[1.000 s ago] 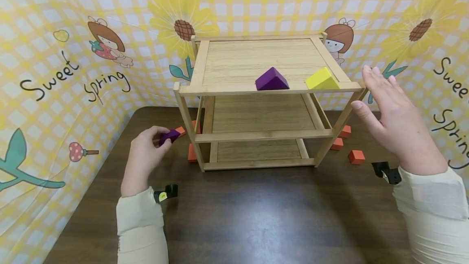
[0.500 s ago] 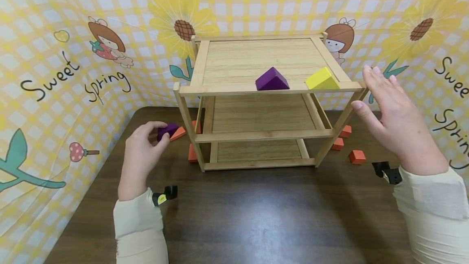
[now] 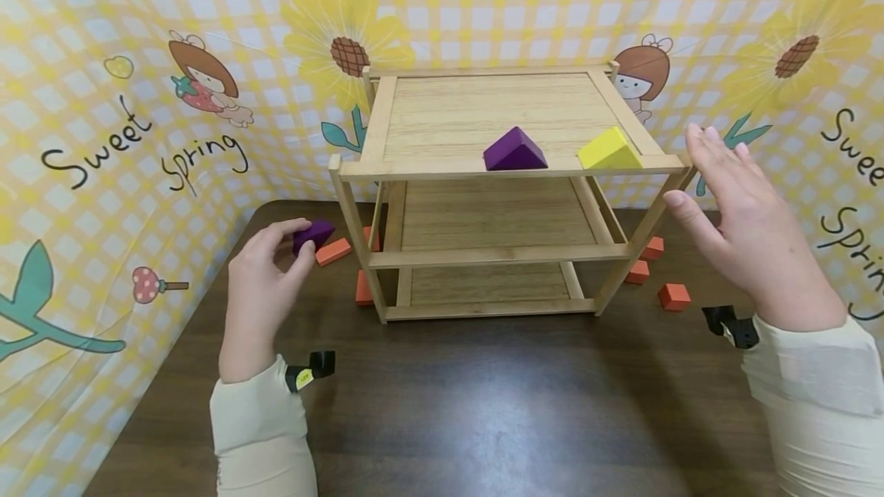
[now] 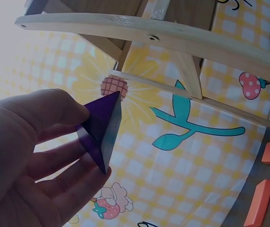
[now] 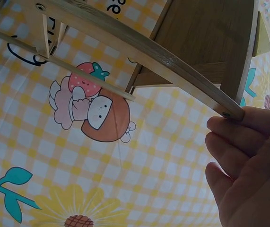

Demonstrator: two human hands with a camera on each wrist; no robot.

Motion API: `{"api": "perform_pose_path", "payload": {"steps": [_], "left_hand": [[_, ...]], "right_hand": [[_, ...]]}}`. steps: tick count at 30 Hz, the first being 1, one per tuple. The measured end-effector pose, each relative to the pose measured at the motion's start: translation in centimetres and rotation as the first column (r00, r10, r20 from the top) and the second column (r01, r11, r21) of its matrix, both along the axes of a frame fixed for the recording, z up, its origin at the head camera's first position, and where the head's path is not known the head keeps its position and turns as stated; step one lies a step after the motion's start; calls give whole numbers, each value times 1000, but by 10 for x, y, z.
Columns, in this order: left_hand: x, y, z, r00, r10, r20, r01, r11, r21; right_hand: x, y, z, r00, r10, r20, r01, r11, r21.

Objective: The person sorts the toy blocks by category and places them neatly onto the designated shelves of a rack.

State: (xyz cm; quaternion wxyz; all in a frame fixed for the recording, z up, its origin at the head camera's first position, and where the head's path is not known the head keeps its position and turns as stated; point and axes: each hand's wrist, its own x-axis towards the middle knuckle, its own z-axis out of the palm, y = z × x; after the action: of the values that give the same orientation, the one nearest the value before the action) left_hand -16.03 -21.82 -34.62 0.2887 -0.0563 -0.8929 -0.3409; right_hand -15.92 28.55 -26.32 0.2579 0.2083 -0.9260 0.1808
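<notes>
My left hand (image 3: 265, 274) pinches a purple triangular block (image 3: 314, 235) between thumb and fingers, to the left of the wooden shelf rack (image 3: 483, 254). The left wrist view shows the same purple block (image 4: 100, 130) held at the fingertips, above the table. At the rack's upper right corner, my right hand (image 3: 749, 228) has its fingers extended, fingertips right at the post (image 5: 231, 111). On the top shelf's front edge stand another purple triangular block (image 3: 515, 150) and a yellow triangular block (image 3: 611, 149).
Orange blocks lie on the dark table (image 3: 483, 405) on both sides of the rack: one flat piece (image 3: 334, 251) by the left hand, a cube (image 3: 674, 297) at the right. A patterned yellow checked cloth (image 3: 497, 6) surrounds the table at the back and sides.
My left hand has moved slightly left and away from me with the purple block, uncovering more of the orange piece. The right hand stays at the rack's corner.
</notes>
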Motion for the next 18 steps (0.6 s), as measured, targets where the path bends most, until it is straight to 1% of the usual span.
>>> {"api": "perform_pose_path", "payload": {"steps": [4,9,15,18], "left_hand": [[0,2,1,997,1,-74,0,1000,10],[1,4,2,989,-14,-144,17,1000,24],[1,6,4,973,-42,-225,55,997,52],[2,8,5,965,-39,-259,59,996,69]], "right_hand": [[0,0,-1,1000,2,-11,-2,1000,-2],[0,1,-1,1000,1,-4,-1,1000,-2],[-1,1,-1,1000,3,4,-3,1000,1],[-1,0,0,1000,2,4,-2,1000,1]]}}
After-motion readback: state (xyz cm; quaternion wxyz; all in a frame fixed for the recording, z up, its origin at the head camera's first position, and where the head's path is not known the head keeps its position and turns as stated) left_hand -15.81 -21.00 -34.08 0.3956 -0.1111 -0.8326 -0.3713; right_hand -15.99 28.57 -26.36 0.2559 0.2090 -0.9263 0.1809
